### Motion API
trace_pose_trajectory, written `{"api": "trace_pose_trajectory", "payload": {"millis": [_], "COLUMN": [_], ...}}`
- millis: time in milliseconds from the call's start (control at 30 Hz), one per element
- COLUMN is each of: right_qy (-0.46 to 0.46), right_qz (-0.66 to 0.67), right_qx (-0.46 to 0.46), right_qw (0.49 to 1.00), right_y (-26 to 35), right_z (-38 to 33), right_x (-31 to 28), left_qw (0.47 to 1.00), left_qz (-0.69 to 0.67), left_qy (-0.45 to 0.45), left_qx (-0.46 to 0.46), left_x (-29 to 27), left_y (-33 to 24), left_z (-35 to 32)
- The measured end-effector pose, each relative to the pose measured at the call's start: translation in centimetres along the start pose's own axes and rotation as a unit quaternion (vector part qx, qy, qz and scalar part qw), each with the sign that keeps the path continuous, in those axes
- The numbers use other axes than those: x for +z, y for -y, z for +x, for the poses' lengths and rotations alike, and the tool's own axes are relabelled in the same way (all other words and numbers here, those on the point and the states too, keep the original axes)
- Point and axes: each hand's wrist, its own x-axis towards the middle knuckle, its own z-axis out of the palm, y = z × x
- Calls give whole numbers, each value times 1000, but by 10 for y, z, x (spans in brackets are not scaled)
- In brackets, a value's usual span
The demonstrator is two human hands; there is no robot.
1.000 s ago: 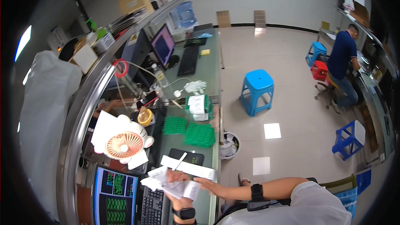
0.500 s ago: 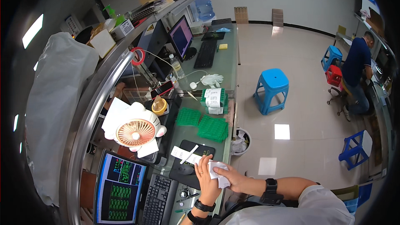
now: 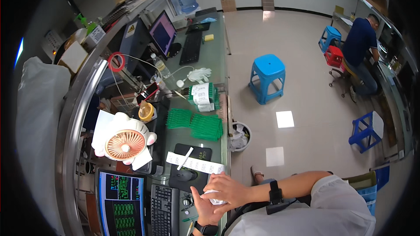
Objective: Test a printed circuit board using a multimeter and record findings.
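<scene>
White crumpled paper (image 3: 215, 197), black mouse pad (image 3: 192, 166), white printed strip (image 3: 194, 164), green flat stacks (image 3: 194, 124), peach-and-white fan (image 3: 122, 142), blue stool (image 3: 267, 76), pale green surface (image 3: 210, 57), black keyboard (image 3: 164, 209).

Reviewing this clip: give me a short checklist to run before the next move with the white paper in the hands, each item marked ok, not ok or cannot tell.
1. White paper held by both hands: ok. The right hand lies over it and the left hand is under it.
2. Grip firm: cannot tell, the fingers hide most of the paper.
3. Label strip lies flat beside the hands: ok, it stretches across the black mouse pad.
4. Mouse out of the hands' way: ok, it sits apart to the left.
5. Green stacks undisturbed: ok, farther up the desk.
6. Other person away from the desk: ok, far across the room.
</scene>
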Motion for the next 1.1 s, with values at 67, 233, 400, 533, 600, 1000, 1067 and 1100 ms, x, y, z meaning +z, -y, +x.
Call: {"api": "trace_pose_trajectory", "payload": {"millis": [67,233,400,533,600,1000,1067,1100], "right_qy": [-22,7,25,-2,2,17,-35,-44], "right_qz": [-25,98,181,118,104,236,156,139], "right_qx": [-7,171,494,624,668,751,754,716], "right_qw": [999,980,850,773,736,617,637,683], "right_y": [-3,-37,-114,-227,-268,-466,-485,-494], "right_z": [-1,-3,-53,-133,-139,-136,-139,-145], "right_x": [-2,-18,-65,-88,-98,-43,-44,-45], "left_qw": [1000,996,972,974,979,943,944,946], "left_qz": [-28,69,232,208,105,148,160,154], "left_qy": [5,-7,2,-86,-176,-296,-282,-277], "left_qx": [-10,-62,-37,-15,16,48,61,74], "left_x": [2,-15,-7,3,-16,17,33,38], "left_y": [4,8,-17,-30,-29,-3,-3,-4], "left_z": [3,33,35,53,61,112,126,131]}}
